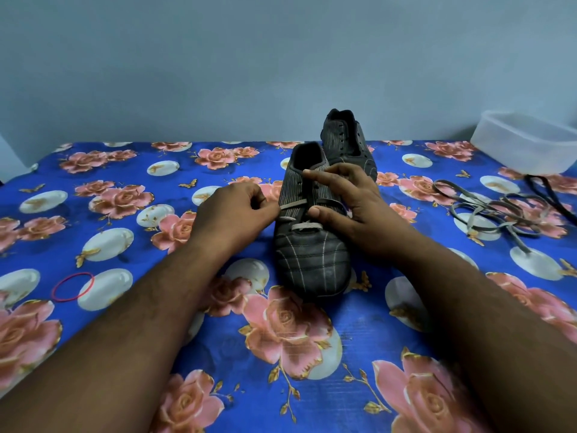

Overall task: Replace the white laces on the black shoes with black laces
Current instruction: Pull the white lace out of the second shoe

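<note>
Matt, seemingly leather shoe [312,260] on glossy floral cloth [218,354].

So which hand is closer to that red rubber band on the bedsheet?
The left. The left hand pinches the white lace at the near shoe's left side, above and right of the red rubber band. The right hand rests on the shoe, farther away.

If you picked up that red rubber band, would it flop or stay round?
The red rubber band would probably flop: it is a very thin loop lying flat on the cloth. It looks very light, and unlikely to roll.
</note>
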The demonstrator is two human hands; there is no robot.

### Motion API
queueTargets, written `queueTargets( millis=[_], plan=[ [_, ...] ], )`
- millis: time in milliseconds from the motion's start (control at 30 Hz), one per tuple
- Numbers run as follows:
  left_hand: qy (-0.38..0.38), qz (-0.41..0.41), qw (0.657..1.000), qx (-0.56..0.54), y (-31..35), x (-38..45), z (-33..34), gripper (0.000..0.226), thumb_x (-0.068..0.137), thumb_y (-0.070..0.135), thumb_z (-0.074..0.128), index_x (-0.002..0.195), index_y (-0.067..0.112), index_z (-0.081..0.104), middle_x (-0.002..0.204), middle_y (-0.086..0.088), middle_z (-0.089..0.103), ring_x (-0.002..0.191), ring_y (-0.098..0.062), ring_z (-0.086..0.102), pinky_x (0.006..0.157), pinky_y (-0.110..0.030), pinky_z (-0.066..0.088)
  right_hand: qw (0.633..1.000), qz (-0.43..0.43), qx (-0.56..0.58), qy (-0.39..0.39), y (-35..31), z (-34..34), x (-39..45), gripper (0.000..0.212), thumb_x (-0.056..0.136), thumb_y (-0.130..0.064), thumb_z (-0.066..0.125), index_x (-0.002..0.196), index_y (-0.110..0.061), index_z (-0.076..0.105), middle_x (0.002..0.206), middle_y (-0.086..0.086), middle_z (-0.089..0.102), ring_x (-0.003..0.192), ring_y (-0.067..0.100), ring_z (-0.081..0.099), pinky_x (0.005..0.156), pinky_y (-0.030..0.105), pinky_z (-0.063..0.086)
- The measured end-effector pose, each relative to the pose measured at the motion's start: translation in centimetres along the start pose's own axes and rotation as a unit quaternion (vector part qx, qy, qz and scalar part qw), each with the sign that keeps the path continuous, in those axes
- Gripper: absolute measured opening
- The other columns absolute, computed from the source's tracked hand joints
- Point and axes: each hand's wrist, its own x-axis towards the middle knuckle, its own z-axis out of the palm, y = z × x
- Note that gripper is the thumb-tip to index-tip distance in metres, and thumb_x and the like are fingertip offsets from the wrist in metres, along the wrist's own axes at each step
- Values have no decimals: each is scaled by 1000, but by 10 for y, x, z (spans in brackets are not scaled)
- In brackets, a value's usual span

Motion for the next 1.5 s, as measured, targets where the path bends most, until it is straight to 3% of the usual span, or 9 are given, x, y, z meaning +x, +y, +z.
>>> queueTargets(
  millis=[100,200,367,600,767,933,1100,1333,1500],
  plan=[
    [-23,55,995,-77,3,-1,0,13,85,40,55,87,28,62,87,12,65,83,-11,60,81,-41,52,1000,-5,0,5,1,0,0,58,89,-65,56,144,-54,42,141,-11,36,137,11,34,116,52,32],
    [-36,131,980,-144,13,-6,2,28,83,45,42,90,27,62,91,7,62,92,-15,57,84,-45,49,1000,-9,1,7,1,-1,0,59,89,-64,56,145,-52,43,142,-7,38,137,13,35,117,49,32],
    [7,185,978,-96,13,-5,8,40,90,58,49,84,23,67,81,7,60,83,-16,57,78,-45,49,1000,-14,2,8,1,-1,0,58,90,-61,57,145,-50,44,141,-6,38,136,13,36,117,47,33],
    [33,70,997,17,7,-1,5,30,93,46,62,71,27,56,77,10,57,83,-19,56,80,-40,47,1000,-12,10,4,1,-1,0,58,90,-60,58,145,-49,45,141,-6,39,136,14,35,117,47,32],
    [7,-20,995,100,-6,4,0,26,92,46,60,82,23,66,84,6,67,90,-22,61,81,-36,39,1000,-9,12,4,-1,-1,0,58,90,-59,59,145,-47,46,141,-6,38,137,12,34,118,46,32],
    [24,102,984,-145,0,4,4,28,102,45,50,98,20,64,100,5,58,100,-14,55,89,-34,44,1000,-10,15,0,-2,-3,-1,58,90,-57,60,145,-48,45,141,-6,38,136,13,35,117,46,33],
    [1,187,979,-82,7,-1,11,36,86,64,49,83,30,60,90,9,56,91,-18,56,84,-46,48,1000,-14,6,5,-1,-3,-1,58,90,-60,58,145,-48,46,141,-7,39,136,13,36,117,44,33],
    [15,76,997,-17,2,3,8,27,87,52,63,71,31,56,89,10,55,96,-19,55,88,-45,46,1000,-13,5,4,-1,-2,0,58,89,-59,58,145,-48,46,140,-9,38,136,13,35,117,46,32],
    [10,-7,995,99,-7,4,1,18,85,42,64,76,27,62,95,7,55,103,-24,55,84,-38,32,1000,-14,12,1,-1,-2,-1,57,91,-55,61,146,-46,46,141,-6,39,135,14,35,117,43,31]
  ],
)
